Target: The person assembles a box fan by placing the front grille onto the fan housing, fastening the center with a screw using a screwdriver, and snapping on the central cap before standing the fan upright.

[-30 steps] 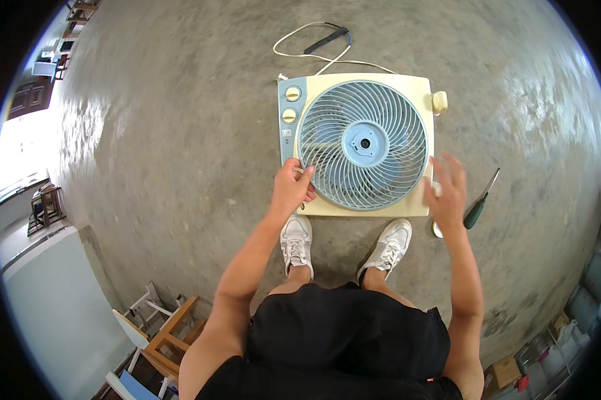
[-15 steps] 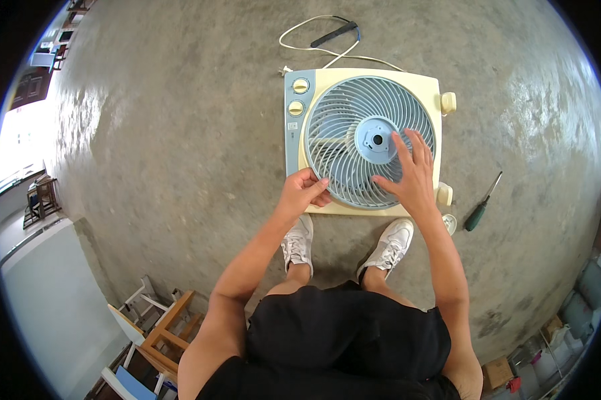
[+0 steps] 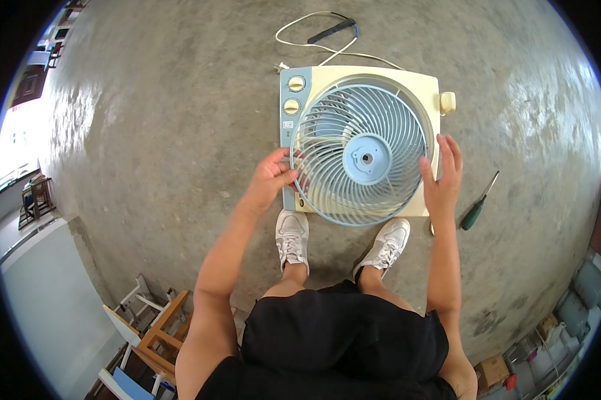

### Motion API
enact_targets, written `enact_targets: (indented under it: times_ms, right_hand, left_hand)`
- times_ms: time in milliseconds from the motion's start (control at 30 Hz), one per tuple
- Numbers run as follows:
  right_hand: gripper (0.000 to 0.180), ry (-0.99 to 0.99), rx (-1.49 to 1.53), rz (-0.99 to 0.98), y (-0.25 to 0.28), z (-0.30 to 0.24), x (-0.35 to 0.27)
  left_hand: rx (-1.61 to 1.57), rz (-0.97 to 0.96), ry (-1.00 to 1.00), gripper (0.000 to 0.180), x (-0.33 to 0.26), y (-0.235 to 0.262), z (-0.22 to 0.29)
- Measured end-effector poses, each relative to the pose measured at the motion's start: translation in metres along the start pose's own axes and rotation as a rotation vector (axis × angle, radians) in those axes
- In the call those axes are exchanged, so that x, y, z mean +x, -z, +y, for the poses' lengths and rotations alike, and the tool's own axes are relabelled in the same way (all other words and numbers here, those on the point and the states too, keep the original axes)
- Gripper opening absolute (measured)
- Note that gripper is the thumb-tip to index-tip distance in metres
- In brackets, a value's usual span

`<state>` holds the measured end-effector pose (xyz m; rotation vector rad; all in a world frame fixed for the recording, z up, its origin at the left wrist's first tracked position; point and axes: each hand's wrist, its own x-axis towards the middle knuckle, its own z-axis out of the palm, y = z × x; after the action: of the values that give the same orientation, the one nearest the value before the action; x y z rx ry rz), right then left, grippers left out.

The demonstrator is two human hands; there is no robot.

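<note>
A cream box fan (image 3: 426,83) lies flat on the concrete floor, with a blue control strip and two yellow knobs (image 3: 295,93) on its left side. Its round light-blue grille (image 3: 360,155) is tilted and shifted toward me, overhanging the fan's near edge. My left hand (image 3: 274,175) grips the grille's left rim. My right hand (image 3: 440,177) presses flat against the grille's right rim, fingers straight and spread. My two white shoes stand just below the fan.
A green-handled screwdriver (image 3: 477,207) lies on the floor right of my right hand. The fan's white cord and a dark plug (image 3: 330,32) lie beyond the fan. Wooden chairs (image 3: 150,333) stand at lower left. Boxes and containers (image 3: 554,327) sit at lower right.
My right hand moved from the grille's centre hub out to its right rim. The grille now sits loose and lower on the fan body than before.
</note>
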<state>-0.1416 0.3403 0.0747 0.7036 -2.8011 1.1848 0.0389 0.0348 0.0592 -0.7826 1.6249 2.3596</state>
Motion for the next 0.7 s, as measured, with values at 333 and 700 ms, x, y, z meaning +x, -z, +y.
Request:
enact_targets:
  times_ms: [333, 700]
  right_hand:
    - [0.042, -0.327, 0.191, -0.194, -0.003, -0.004, -0.014]
    - [0.051, -0.083, -0.137, -0.081, 0.005, -0.023, -0.034]
  left_hand:
    - [0.41, -0.068, -0.056, 0.035, 0.082, 0.01, 0.051]
    - [0.928, 0.501, -0.554, 0.039, 0.054, -0.033, 0.03]
